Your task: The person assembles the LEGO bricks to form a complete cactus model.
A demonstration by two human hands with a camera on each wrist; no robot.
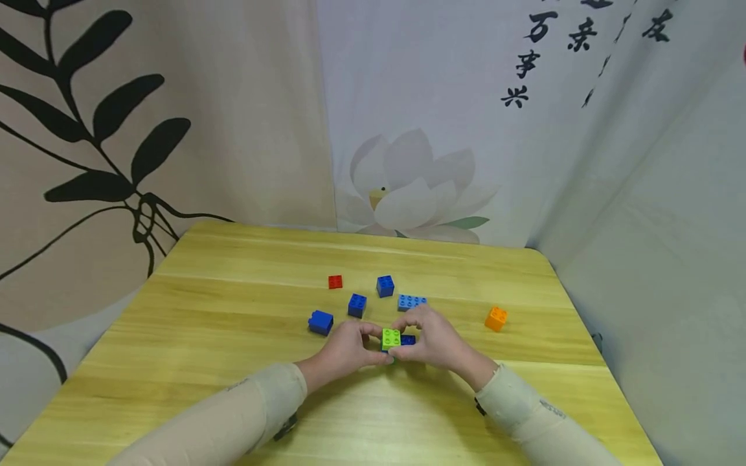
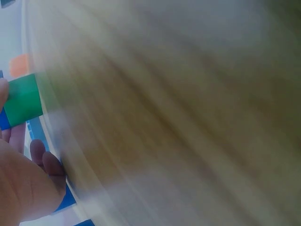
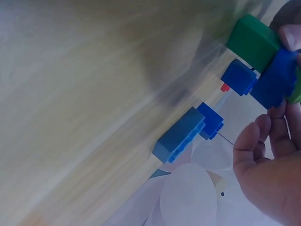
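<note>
Both hands meet around a small stack of toy building bricks, held off the tabletop near the middle of the table. On top sits a lime-green brick (image 1: 391, 338), with a blue brick (image 3: 275, 80) under it that juts out to the right. A dark green brick (image 3: 254, 43) forms the bottom, also seen from the side in the left wrist view. My left hand (image 1: 348, 347) pinches the stack's left side between thumb and fingers. From the right, my right hand (image 1: 434, 340) grips it with thumb in front and fingers behind. Fingers partly hide the lower bricks.
Beyond the hands lie a red brick (image 1: 335, 281), a blue brick (image 1: 385, 286), another blue brick (image 1: 357, 305) and a light-blue long brick (image 1: 412, 302). One more blue brick (image 1: 320, 322) is left of the hands. An orange brick (image 1: 496, 318) lies to the right on the wooden table (image 1: 233, 310).
</note>
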